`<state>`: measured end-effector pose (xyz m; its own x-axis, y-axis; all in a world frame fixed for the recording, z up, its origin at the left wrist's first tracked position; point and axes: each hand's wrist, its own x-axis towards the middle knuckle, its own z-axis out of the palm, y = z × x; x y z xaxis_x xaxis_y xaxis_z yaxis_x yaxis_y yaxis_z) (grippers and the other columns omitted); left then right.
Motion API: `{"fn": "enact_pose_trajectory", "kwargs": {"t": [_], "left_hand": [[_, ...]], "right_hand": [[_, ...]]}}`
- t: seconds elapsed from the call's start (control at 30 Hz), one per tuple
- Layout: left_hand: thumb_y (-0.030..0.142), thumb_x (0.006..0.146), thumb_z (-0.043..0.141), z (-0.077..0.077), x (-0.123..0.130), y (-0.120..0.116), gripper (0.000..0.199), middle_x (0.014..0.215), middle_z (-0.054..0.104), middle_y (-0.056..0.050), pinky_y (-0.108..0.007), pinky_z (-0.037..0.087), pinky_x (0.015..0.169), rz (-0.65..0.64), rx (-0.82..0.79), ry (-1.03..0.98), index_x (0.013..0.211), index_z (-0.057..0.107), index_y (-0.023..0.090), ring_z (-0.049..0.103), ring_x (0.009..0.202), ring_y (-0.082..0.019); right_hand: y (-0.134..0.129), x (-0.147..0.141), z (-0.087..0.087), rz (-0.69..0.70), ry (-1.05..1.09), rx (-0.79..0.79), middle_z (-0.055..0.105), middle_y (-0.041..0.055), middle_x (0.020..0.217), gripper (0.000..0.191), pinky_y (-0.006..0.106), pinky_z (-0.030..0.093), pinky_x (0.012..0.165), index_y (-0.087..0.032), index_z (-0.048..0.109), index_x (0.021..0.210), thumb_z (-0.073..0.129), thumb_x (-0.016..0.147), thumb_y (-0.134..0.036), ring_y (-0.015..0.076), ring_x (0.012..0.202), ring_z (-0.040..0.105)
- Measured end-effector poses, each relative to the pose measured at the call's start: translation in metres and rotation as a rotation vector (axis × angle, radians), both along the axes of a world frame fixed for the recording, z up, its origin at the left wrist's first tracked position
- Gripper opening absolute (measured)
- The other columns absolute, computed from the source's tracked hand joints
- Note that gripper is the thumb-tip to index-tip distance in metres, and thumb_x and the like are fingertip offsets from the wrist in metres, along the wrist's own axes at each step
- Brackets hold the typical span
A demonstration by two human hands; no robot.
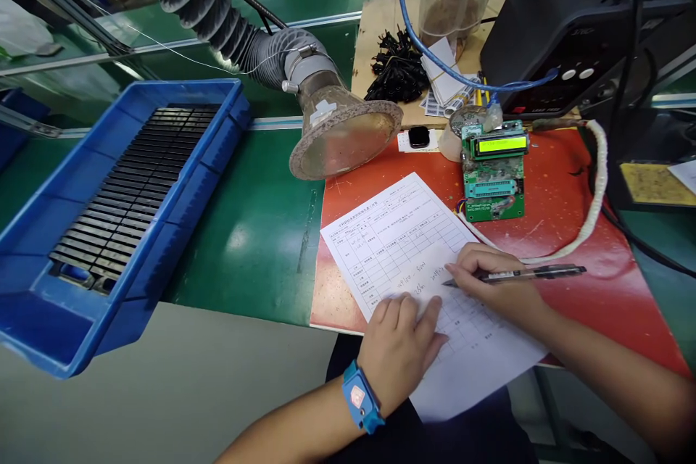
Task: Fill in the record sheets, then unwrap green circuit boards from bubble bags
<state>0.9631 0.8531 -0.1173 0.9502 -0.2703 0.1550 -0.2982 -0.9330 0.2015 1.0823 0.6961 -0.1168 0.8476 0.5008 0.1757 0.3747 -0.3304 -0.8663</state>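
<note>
A printed form (394,232) with table lines and some handwriting lies tilted on the red mat (565,196), its lower part reaching past the mat's front edge. My left hand (399,341) rests on the paper with its fingers spread, a blue wrist strap (360,396) around the wrist. To its right, my right hand (497,286) grips a dark pen (549,272), whose tip points left at the paper beside the handwriting. Behind the right hand sits a green circuit board (494,206) with a lit yellow-green display.
A blue bin (179,210) holding a slotted black rack (141,181) stands at the left. A fume hood (348,134) hangs over the middle. Black cables (399,69), a plastic container (454,0) and a black station (565,36) are behind; a white-sleeved cord (598,181) curves at right.
</note>
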Motion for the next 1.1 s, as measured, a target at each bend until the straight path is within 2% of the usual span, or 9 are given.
{"fn": "enact_pose_trajectory", "kwargs": {"t": [0.27,0.43,0.9,1.03,1.1], "left_hand": [[0.042,0.085,0.046,0.0004,0.001,0.0003,0.045,0.096,0.05,-0.008,-0.033,0.043,0.076,0.003,-0.009,0.007,0.126,0.046,0.022,0.049,0.088,-0.02],[0.041,0.085,0.047,0.0002,0.0009,0.0003,0.044,0.096,0.051,-0.008,-0.033,0.043,0.076,0.007,-0.015,0.0,0.125,0.047,0.022,0.049,0.088,-0.02],[0.04,0.085,0.048,-0.0022,0.0005,0.0009,0.044,0.096,0.05,-0.008,-0.033,0.043,0.074,0.006,-0.038,-0.019,0.125,0.047,0.022,0.048,0.087,-0.019],[0.04,0.085,0.048,-0.0026,0.0012,0.0011,0.044,0.096,0.05,-0.008,-0.033,0.043,0.074,0.004,-0.037,-0.024,0.125,0.047,0.022,0.049,0.087,-0.02],[0.04,0.084,0.049,-0.0033,0.0011,0.0014,0.044,0.096,0.05,-0.008,-0.033,0.044,0.074,0.005,-0.045,-0.026,0.125,0.047,0.022,0.049,0.088,-0.02]], "right_hand": [[-0.0011,-0.0003,0.0004,0.011,0.008,-0.025,0.047,-0.0007,0.055,0.028,0.024,0.037,0.05,-0.018,0.043,0.053,0.056,0.077,-0.02,0.0086,0.052,0.044],[-0.0013,-0.001,0.0029,-0.075,-0.001,-0.026,0.045,-0.0012,0.053,0.03,0.024,0.036,0.049,-0.017,0.039,0.053,0.055,0.078,-0.018,0.0079,0.05,0.042],[-0.0009,-0.002,0.0027,-0.105,-0.022,-0.037,0.041,-0.0013,0.055,0.031,0.026,0.034,0.05,-0.018,0.035,0.054,0.053,0.08,-0.018,0.0083,0.052,0.038],[-0.0023,-0.0022,0.0025,-0.113,-0.037,-0.015,0.039,-0.0022,0.053,0.032,0.025,0.032,0.048,-0.017,0.035,0.053,0.055,0.078,-0.017,0.0076,0.05,0.036],[-0.0055,-0.0014,0.0026,-0.134,-0.009,0.055,0.039,-0.0023,0.052,0.034,0.025,0.032,0.047,-0.017,0.035,0.051,0.056,0.078,-0.018,0.0076,0.049,0.037]]}}
